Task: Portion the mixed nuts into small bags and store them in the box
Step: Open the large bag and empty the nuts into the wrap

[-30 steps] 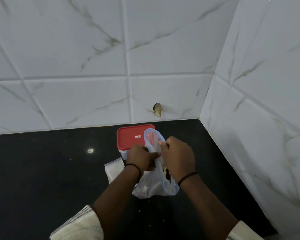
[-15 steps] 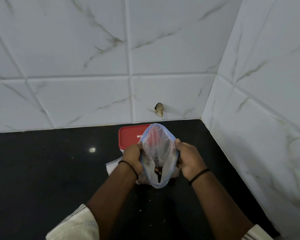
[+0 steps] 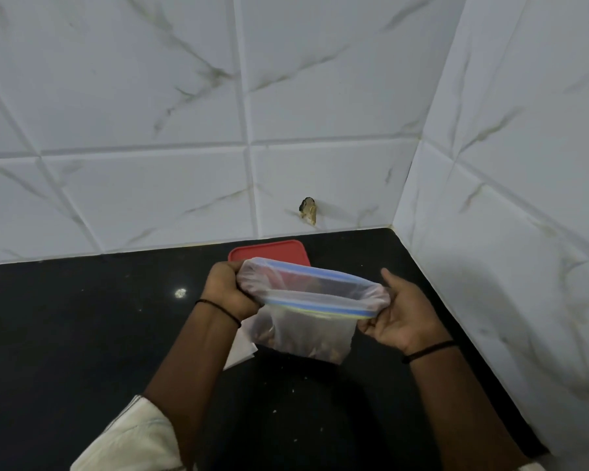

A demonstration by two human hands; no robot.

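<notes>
Head view of a black countertop [image 3: 82,334] set in a corner of white marble-patterned wall tiles [image 3: 150,96]. A clear zip bag [image 3: 306,321] with a blue seal strip along its mouth is held above the counter, between both hands and stretched wide. The left hand [image 3: 228,294] grips the bag's left end with curled fingers closed round the gathered plastic; the right hand [image 3: 402,317] pinches the right end between thumb and fingers, palm turned toward the camera. The mouth of the bag stands open. Brown mixed nuts [image 3: 269,334] lie in the bottom of the bag, dimly visible through the plastic. Just behind the bag stands the box with a red lid [image 3: 272,251], lid on, near the back wall and partly hidden by the bag. A white sheet or bag [image 3: 242,351] lies on the counter below the left wrist; which it is cannot be told. Each wrist bears a thin black band, and pale sleeves show at the lower edge. A small brown fitting [image 3: 308,210] projects from the back wall above the box
</notes>
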